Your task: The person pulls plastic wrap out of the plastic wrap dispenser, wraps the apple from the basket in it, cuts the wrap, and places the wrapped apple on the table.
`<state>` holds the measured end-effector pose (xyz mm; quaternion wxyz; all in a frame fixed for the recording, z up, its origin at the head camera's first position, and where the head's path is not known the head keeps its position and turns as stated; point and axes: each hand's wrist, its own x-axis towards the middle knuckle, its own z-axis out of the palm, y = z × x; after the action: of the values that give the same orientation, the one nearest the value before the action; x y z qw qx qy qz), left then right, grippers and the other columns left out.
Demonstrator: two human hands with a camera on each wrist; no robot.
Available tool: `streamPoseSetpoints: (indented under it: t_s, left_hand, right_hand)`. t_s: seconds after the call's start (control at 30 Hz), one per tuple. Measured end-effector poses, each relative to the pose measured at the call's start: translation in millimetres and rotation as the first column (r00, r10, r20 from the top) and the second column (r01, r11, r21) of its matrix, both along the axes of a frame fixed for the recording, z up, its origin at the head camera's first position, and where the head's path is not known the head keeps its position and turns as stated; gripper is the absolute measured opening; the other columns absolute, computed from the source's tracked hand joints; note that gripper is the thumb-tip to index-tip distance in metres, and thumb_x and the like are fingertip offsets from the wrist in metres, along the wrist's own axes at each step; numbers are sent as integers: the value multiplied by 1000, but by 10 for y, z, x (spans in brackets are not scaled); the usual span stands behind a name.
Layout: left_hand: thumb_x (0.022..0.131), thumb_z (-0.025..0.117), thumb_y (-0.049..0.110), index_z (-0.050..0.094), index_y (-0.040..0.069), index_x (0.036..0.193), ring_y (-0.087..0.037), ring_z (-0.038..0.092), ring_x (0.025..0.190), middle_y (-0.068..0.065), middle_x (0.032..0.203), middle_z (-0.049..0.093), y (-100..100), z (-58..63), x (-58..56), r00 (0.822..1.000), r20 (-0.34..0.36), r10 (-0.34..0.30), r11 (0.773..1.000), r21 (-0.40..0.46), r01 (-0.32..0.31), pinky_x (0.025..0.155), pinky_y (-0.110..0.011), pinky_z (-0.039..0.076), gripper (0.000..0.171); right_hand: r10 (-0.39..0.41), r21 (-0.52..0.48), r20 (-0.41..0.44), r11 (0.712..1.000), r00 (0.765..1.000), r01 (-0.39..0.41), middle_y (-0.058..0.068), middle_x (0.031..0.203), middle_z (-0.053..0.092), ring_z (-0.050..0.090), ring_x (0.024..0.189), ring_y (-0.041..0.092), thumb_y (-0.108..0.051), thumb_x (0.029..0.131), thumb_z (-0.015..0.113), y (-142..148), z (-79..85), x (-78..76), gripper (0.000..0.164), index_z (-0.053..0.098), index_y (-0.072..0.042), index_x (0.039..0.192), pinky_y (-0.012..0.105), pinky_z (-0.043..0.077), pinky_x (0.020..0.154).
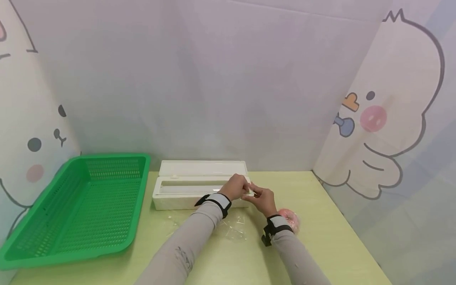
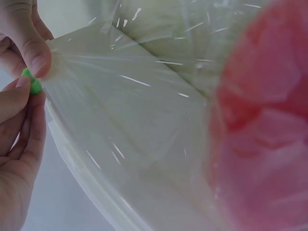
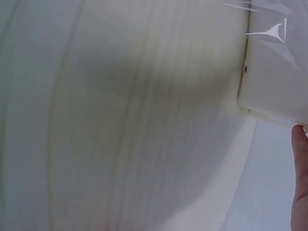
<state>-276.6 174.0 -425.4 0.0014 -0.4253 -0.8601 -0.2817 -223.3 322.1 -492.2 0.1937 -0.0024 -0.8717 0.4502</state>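
Observation:
A long white box (image 1: 171,203) stands at the table's back with its lid (image 1: 203,168) raised. Clear cling film (image 2: 130,120) stretches over it in the left wrist view. My left hand (image 1: 234,187) is at the box's right end, pinching a small green piece (image 2: 34,85). Close beside it my right hand (image 1: 263,201) pinches the film, where its folds draw together at the thumb (image 2: 37,60). In the right wrist view a fingertip (image 3: 299,132) meets the box's edge. A round pink thing (image 1: 290,220), wrapped in clear film, lies by my right wrist.
A large green plastic basket (image 1: 137,206) stands on the left of the pale yellow table (image 1: 306,261). Loose clear film (image 1: 235,227) lies in front of the box under my arms. A light curtain (image 1: 213,79) rises directly behind.

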Motion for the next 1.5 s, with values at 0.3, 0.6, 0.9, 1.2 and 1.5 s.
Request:
streamPoseSetpoints:
  t_s: [0.3, 0.6, 0.9, 1.2, 1.5]
  left_hand:
    - [74, 57, -16, 75, 1, 69, -6, 37, 56, -1, 61, 61, 10, 7, 20, 1000, 18, 18, 1000, -11, -18, 56, -14, 31, 25]
    - [76, 62, -13, 78, 1, 77, -8, 58, 65, -9, 81, 75, 1, -9, 24, 1000, 2, 20, 1000, 12, -20, 62, -14, 46, 22]
    - [74, 57, -16, 76, 1, 70, -4, 39, 53, -7, 71, 72, -4, 2, 49, 1000, 11, 17, 1000, 2, -17, 53, -12, 33, 25]
    - [72, 57, -16, 75, 2, 66, -4, 36, 53, -3, 62, 66, -4, 4, 29, 999, -40, 12, 1000, 2, -12, 53, -12, 31, 26]
    - [76, 59, -15, 77, 2, 71, -5, 39, 53, -9, 71, 73, -29, 31, 64, 999, -19, 26, 1000, 2, -26, 56, -15, 34, 25]
  right_hand:
    - [-5, -16, -4, 1000, 1000, 5, 15, 120, 65, 68, 103, 29, -14, 69, 85, 1, 16, 9, 51, 67, -3, 115, 31, 58, 80]
    - [0, -1, -28, 1000, 1000, 0, 17, 119, 65, 71, 88, 22, -16, 68, 85, -5, 14, 11, 52, 67, -3, 115, 12, 52, 66]
    - [-12, 2, -8, 1000, 1000, 12, 14, 120, 65, 71, 92, 24, -16, 68, 85, 1, -16, 4, 52, 67, -4, 115, 16, 56, 70]
    - [26, -38, -13, 999, 1000, -27, 16, 122, 63, 66, 106, 30, -15, 70, 84, -9, -1, 13, 52, 65, -1, 117, 32, 58, 81]
    - [18, -7, -14, 1000, 1000, -18, 15, 123, 63, 66, 105, 30, -16, 70, 84, 22, -35, 4, 53, 65, -4, 118, 34, 58, 82]
